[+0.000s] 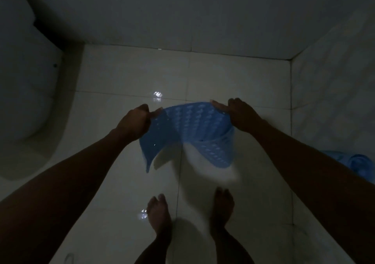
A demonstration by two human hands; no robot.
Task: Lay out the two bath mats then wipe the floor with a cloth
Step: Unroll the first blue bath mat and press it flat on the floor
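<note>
My left hand (135,122) and right hand (238,114) each pinch a far corner of the first blue mat (194,129), hanging curled above the floor (125,76), the second mat (357,162) lies bunched at right, and nothing's laid or wiped yet.

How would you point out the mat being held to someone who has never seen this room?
Start at the white toilet on the left, then look right across the pale tiled floor to the two hands. The blue mat hangs curled between the left hand and right hand. The second mat lies crumpled at the right edge, unheld.
</note>
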